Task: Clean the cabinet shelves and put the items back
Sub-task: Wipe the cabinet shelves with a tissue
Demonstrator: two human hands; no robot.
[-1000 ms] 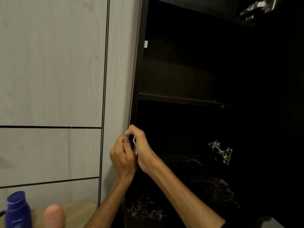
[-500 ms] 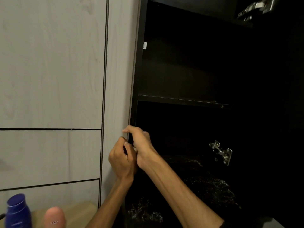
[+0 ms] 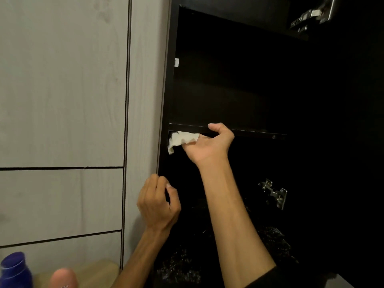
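The open cabinet is dark inside, with a thin black shelf (image 3: 255, 132) crossing its middle. My right hand (image 3: 209, 145) is raised to the shelf's front edge near its left end, thumb on top, and grips a crumpled white tissue (image 3: 180, 140) pressed just under the edge. My left hand (image 3: 159, 201) hangs lower by the cabinet's left frame, fingers curled in with nothing visible in them.
Pale wood-grain panels (image 3: 62, 90) fill the left. A blue bottle (image 3: 15, 271) and a pink rounded item (image 3: 64, 278) stand on a light surface at the bottom left. Metal hinges (image 3: 274, 193) sit on the right wall. A dark glittery mass (image 3: 207, 256) lies below.
My hands were together low at the cabinet's left frame. The right hand has risen to the shelf edge with the white tissue; the left hand has stayed down.
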